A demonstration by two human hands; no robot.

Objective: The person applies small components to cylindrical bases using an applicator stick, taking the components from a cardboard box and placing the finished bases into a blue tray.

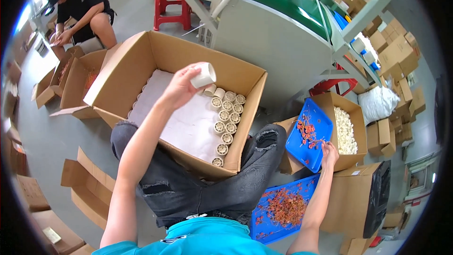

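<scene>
A: Where's the cup [202, 77]?

B: In the left hand [180, 86], over the big box [203, 55]. The fingers are closed about its left end, parted only by its width; those behind it I can't make out

A: Which way does it lie?

B: On its side, long axis roughly left to right, open end facing right. The packed cups [219, 127] are just below and to the right in view, mostly ribbed ends up. The left hand is much the nearer

A: And the right hand [331, 155]?

B: Well apart, at the edge of the upper tray [323, 117]. Its fingertips look pinched on one of the red wires [306, 131]; no cup there

A: What's the surface like?

B: A pale sheet [191, 125] lies left of the packed cups, looking flat

A: Room around?

B: The box's right wall stands close beside those cups; the machine [278, 52] is beyond the far wall, and the person's legs [188, 198] are at the near side
</scene>
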